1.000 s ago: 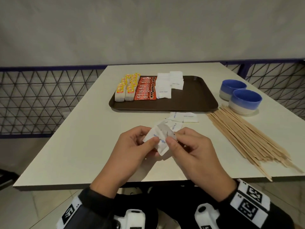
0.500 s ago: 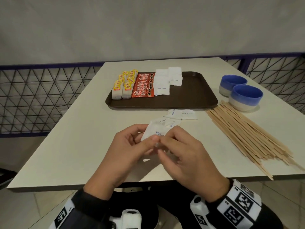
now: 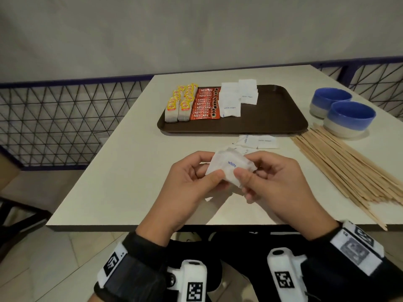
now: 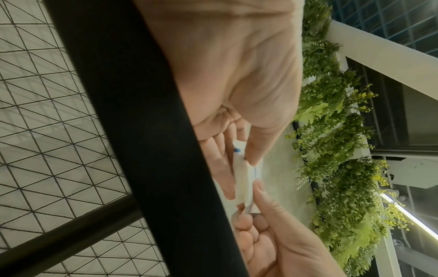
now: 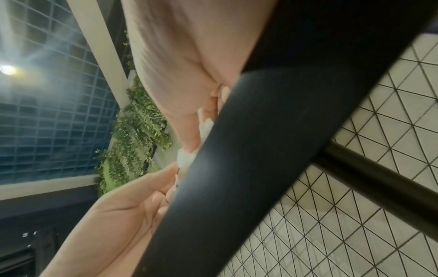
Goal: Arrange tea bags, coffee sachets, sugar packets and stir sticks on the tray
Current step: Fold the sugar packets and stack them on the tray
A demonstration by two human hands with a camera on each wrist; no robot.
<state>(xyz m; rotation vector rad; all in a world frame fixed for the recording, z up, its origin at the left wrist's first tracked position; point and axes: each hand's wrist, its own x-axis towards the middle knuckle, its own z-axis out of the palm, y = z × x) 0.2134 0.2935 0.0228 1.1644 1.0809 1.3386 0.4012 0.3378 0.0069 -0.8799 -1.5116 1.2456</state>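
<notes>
Both hands are bare, the left hand [image 3: 187, 188] and the right hand [image 3: 281, 188] alike. Just behind each sits a black wrist strap [image 3: 130, 269] with a white band printed with black square code markers. On the inner side of each wrist rides a rounded white camera housing [image 3: 193, 280] bearing its own marker, and black sleeves run back from the straps.

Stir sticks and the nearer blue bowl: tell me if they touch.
Cannot tell. In the head view the far ends of the stir sticks reach the base of the nearer blue bowl, but neither contact nor a gap shows plainly there.
</notes>
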